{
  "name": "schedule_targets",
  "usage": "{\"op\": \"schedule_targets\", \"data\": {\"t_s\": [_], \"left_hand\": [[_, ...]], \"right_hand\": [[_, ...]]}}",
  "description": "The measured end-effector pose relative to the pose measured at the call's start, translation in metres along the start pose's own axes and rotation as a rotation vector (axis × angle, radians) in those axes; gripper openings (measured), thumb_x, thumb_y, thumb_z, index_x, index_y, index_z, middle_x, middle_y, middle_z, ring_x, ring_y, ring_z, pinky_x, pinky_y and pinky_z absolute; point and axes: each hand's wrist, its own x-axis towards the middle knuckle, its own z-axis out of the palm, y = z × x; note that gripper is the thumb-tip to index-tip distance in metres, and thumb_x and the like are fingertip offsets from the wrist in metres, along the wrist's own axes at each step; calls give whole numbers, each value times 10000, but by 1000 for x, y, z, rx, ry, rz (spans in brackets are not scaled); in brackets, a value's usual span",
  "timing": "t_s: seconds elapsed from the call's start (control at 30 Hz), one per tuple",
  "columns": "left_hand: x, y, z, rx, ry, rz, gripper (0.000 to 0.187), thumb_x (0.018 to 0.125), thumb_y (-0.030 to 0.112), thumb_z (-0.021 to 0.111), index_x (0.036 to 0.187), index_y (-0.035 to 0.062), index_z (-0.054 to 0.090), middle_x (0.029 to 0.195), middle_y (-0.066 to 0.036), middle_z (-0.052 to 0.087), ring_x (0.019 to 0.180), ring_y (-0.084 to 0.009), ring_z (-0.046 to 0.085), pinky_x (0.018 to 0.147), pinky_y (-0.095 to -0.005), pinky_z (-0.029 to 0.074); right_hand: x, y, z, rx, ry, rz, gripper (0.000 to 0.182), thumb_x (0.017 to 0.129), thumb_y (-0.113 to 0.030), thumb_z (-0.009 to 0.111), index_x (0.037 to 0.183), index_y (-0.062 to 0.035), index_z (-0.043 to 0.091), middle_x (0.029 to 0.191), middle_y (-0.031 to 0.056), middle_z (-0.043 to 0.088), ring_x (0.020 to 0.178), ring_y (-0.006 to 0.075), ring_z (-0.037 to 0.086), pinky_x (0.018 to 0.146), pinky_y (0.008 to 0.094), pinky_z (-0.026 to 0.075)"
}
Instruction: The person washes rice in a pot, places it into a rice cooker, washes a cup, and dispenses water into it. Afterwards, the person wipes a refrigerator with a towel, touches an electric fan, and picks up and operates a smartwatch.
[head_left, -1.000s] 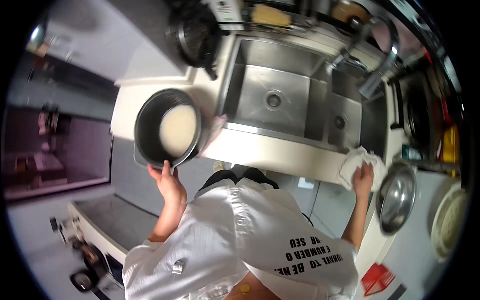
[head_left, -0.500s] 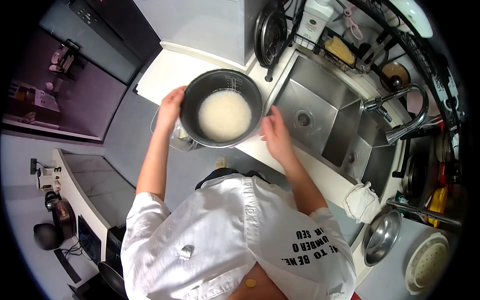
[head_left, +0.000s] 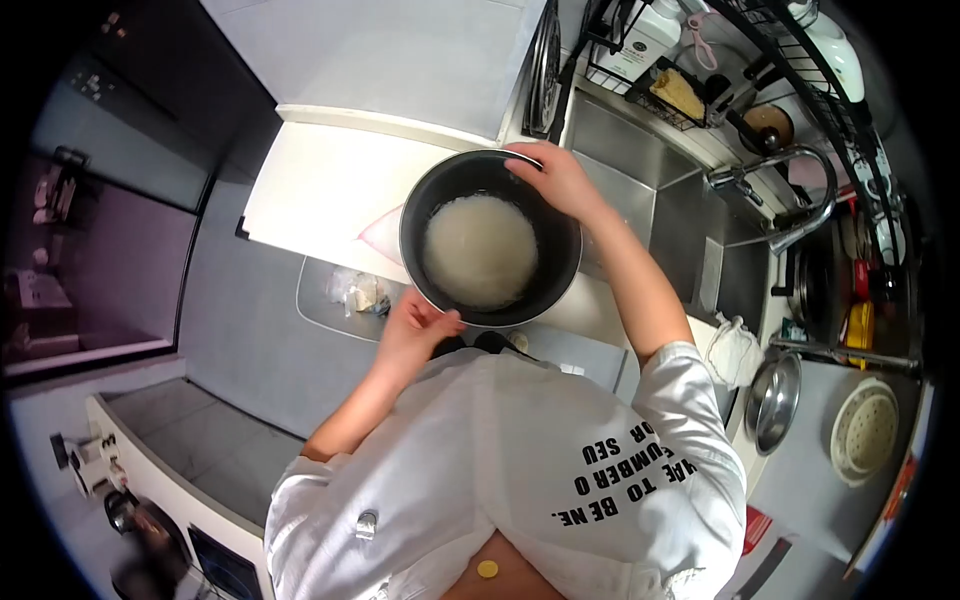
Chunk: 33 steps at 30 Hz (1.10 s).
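Observation:
A dark rice cooker inner pot [head_left: 556,245] with a pale rim is held in front of me, over the counter's edge. Inside it, white rice [head_left: 480,250] lies under cloudy water. At the lower left of the pot, my left hand [head_left: 413,332] is closed on the rim, its fingertips at the edge. My right hand [head_left: 562,188] grips the upper right rim, fingers reaching over the lip.
To the right is a steel double sink [head_left: 620,150] with a faucet [head_left: 800,240]. The white counter [head_left: 320,190] extends left, above a bin [head_left: 345,300] with a bag in it. A steel bowl [head_left: 775,403] and colander [head_left: 865,430] stand at the right.
My right hand, earlier apart from the pot, now grips its rim. My left hand has shifted from the upper left rim to the lower left. The pot has turned, and the view has shifted.

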Motion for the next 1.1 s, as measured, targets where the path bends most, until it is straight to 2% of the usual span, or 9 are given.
{"op": "schedule_targets", "data": {"t_s": [0.07, 0.2, 0.4, 0.5, 0.67, 0.77, 0.83, 1.0, 1.1], "left_hand": [[-2, 4, 12, -43, -92, -32, 184, 868, -13, 611, 1025, 14, 519, 873, -73, 657, 831, -134, 643, 728, -267, 521], [4, -3, 7, -13, -128, -61, 178, 875, -25, 584, 1050, -8, 554, 971, -107, 672, 858, -163, 654, 782, -278, 527], [26, -8, -39, 49, -5, 105, 135, 880, 52, 613, 1000, 55, 551, 874, -13, 610, 779, -81, 570, 715, -244, 476], [52, 8, -48, 26, 123, 160, 162, 895, 81, 599, 1047, 45, 553, 849, 8, 596, 754, -59, 535, 697, -217, 442], [98, 46, -31, 235, 275, 246, 217, 920, 118, 561, 1098, -4, 582, 862, -1, 620, 781, -58, 542, 710, -199, 432], [135, 62, -26, 480, 290, 298, 186, 911, 131, 572, 998, -17, 643, 838, -12, 636, 796, -63, 563, 718, -196, 441], [152, 73, -19, 432, 267, 239, 190, 910, 139, 574, 985, -18, 651, 833, -14, 640, 788, -65, 564, 716, -197, 442], [140, 66, -13, 319, 273, 189, 211, 915, 154, 568, 997, -20, 655, 852, -24, 651, 784, -68, 562, 719, -203, 443], [113, 41, -13, 342, 470, 303, 215, 926, 163, 553, 994, -16, 653, 870, -32, 652, 794, -70, 562, 727, -208, 443]], "right_hand": [[19, 2, 2, 63, 9, -33, 277, 869, -215, 656, 1067, -20, 653, 925, 82, 675, 841, 145, 603, 774, 272, 470], [26, 10, 3, 360, -137, 280, 284, 817, -275, 726, 962, -32, 700, 726, -19, 623, 707, 58, 532, 649, 225, 442], [-20, 11, 7, 504, 121, 413, 281, 839, -261, 708, 945, -4, 672, 725, -34, 596, 673, 48, 493, 610, 215, 413], [-53, 7, 22, 418, 437, 448, 253, 883, -238, 655, 980, -5, 637, 704, -58, 517, 654, 48, 442, 605, 205, 383], [-111, -1, 60, 566, 692, 388, 239, 950, -221, 532, 1025, 5, 559, 825, 22, 518, 743, 97, 444, 676, 256, 405], [-149, -25, 70, 480, 604, 420, 205, 948, -180, 530, 1027, -2, 464, 856, 47, 506, 763, 100, 454, 674, 254, 410], [-162, -47, 70, 693, 503, 389, 240, 954, -181, 531, 1064, -21, 389, 867, 20, 484, 755, 84, 440, 692, 239, 386], [-157, -20, 46, 681, 318, 303, 248, 926, -114, 560, 1063, -18, 376, 876, 58, 507, 765, 95, 477, 659, 238, 410], [-133, 4, 32, 640, 229, 313, 231, 931, -131, 556, 1061, -21, 400, 867, 40, 523, 746, 89, 479, 662, 241, 409]]}}
